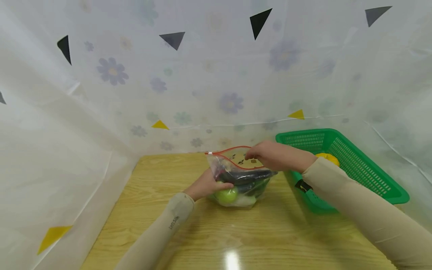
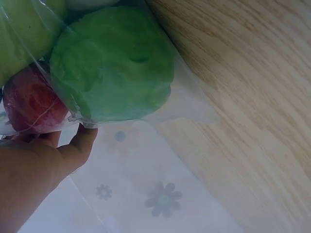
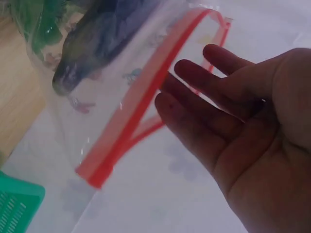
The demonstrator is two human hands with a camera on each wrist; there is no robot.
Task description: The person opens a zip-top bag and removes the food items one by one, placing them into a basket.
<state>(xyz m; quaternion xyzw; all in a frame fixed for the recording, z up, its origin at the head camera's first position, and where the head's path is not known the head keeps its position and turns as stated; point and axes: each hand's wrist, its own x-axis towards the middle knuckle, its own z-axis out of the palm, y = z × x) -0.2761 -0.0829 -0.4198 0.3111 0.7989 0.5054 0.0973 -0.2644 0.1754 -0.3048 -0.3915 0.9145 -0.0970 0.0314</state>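
A clear zip bag [image 1: 237, 203] with a red zip edge stands on the table, its mouth gaping. Through the plastic show a dark eggplant [image 1: 246, 177], a green apple [image 1: 226, 195], a rounded leafy-green vegetable [image 2: 114, 63] and a dark red round item [image 2: 34, 102]. My left hand [image 1: 207, 185] grips the bag's left side, thumb across the front by the apple and the other fingers behind. Over the right part of the mouth hovers my right hand [image 1: 271, 154], fingers loosely extended beside the red zip [image 3: 146, 97] and holding nothing. Whether its fingertips touch the plastic, I cannot tell.
To the right sits a green perforated basket [image 1: 368, 157] with a ridged yellow item [image 1: 328, 159] inside. A black item [image 1: 303, 185] shows at its near left rim, partly behind my right forearm. A flower-printed sheet [image 1: 202, 86] hangs behind the wooden table [image 1: 162, 176].
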